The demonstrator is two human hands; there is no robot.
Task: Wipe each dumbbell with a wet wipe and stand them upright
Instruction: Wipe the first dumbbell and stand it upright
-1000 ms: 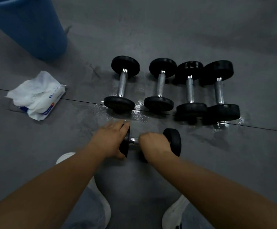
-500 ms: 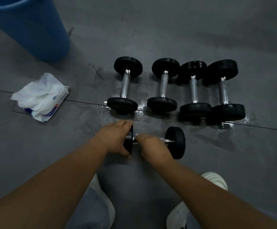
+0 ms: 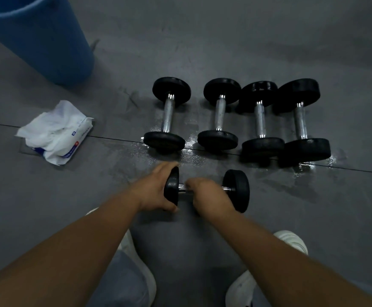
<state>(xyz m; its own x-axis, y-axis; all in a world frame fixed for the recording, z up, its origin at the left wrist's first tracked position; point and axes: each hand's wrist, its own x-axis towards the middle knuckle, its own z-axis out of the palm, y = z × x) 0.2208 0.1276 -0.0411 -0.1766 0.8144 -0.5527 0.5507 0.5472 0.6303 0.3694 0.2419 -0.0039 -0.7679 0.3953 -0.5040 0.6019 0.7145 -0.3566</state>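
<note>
Dumbbell point(image 3: 236, 190) lies on its side on the grey floor point(image 3: 313, 207), crosswise, nearer the person than a row of four others point(image 3: 219, 114), which also lie flat. Left grip point(image 3: 156, 191) wraps thumb and fingers round its left weight plate; right grip point(image 3: 209, 196) is curled round the handle. Wipe pack point(image 3: 56, 131) lies well off to the left, near a blue bin point(image 3: 41, 38).

A blue bucket point(image 3: 47, 45) stands upright on the grey floor point(image 3: 269, 41) at its far left. A thin dark seam point(image 3: 114, 137) crosses the floor from left to right, with wet, shiny patches point(image 3: 189, 142) along it. At the near edge are two white shoes point(image 3: 140, 262) point(image 3: 291, 241) and a grey trouser leg point(image 3: 118, 284).
</note>
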